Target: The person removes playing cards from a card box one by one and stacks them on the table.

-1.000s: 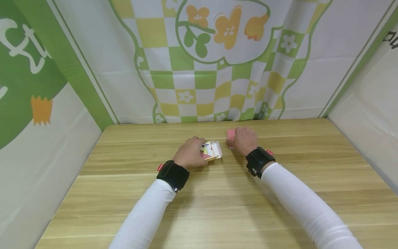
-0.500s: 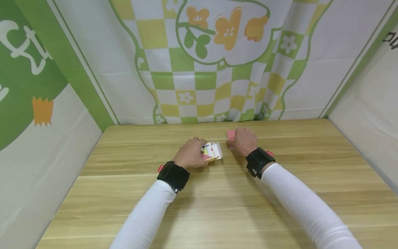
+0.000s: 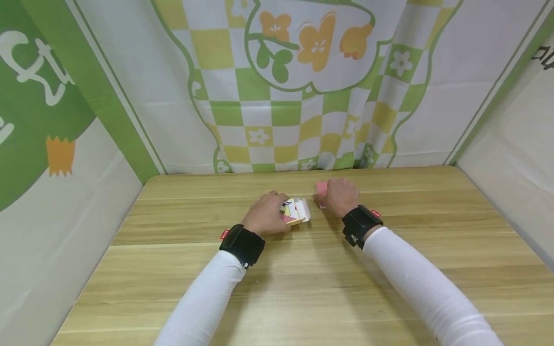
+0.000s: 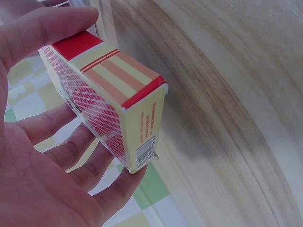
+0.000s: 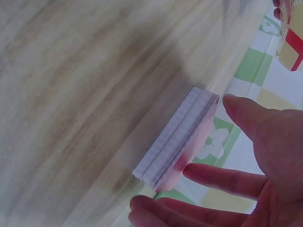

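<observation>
In the head view my left hand [image 3: 266,214] grips a playing-card box [image 3: 294,210], whose open white flap points right. The left wrist view shows the thumb on the narrow side of the box [image 4: 104,80] and the fingertips along its opposite side. My right hand [image 3: 342,196] is over a deck of playing cards [image 3: 321,187] with pink-red backs. In the right wrist view, the deck [image 5: 175,137] lies flat on the table. The index fingertip touches its back, the thumb is near one end, and the other fingers are beside the opposite end.
Both hands work near the back of a wooden table [image 3: 303,288]. A green, yellow and white patterned curtain [image 3: 285,110] hangs behind it. White fabric walls [image 3: 515,144] flank the table on both sides.
Both hands, the card box and the deck stay nearly in place. The head view shifts very slightly.
</observation>
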The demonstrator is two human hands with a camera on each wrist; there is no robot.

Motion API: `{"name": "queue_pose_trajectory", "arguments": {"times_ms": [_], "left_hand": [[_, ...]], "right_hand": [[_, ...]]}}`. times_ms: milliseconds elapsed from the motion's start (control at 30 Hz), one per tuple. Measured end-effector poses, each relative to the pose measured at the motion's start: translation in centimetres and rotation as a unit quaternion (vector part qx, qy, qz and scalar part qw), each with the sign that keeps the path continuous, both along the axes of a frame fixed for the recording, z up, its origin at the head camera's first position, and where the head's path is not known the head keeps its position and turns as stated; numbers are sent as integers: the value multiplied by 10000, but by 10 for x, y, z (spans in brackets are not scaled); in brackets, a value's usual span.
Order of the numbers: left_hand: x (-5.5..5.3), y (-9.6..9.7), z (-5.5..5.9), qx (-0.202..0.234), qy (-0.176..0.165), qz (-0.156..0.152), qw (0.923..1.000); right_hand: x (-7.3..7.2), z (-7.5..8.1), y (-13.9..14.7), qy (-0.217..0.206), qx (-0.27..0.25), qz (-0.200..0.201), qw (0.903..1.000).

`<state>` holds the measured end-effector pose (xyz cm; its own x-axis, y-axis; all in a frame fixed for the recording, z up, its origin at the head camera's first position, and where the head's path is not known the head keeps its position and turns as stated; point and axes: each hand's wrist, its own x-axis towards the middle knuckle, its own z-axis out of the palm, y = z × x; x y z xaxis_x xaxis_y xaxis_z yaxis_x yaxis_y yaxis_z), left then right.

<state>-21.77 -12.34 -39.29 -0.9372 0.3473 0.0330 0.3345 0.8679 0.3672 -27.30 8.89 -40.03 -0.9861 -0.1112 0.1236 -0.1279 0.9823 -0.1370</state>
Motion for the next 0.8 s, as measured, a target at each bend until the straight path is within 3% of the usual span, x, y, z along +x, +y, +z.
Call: {"name": "queue_pose_trajectory", "arguments": {"times_ms": [167,300,367,433,567,667,800], "left_hand": [[0,2,-1,17,-25,-27,10000],[-2,4,-3,33,-44,-18,10000],[-3,4,-3,57,-31,-21,10000],[-5,5,-2,109,21,-45,9999],[-9,6,1,151,233,-104,9996],[-9,8,4,122,344,-135,9992],[-8,11,6,129,357,-142,9992]], "right_hand": [[2,3,4,86,-93,14,9999],[4,9,5,452,-766,416,9952],[6,14,2,520,-1287,921,9860],[9,21,-3,365,-1800,1568,9704],[13,32,-14,-446,-2420,2660,9320],[12,33,-16,-877,-2513,2843,9211],[8,28,-14,-1328,-2852,2523,9151]]}}
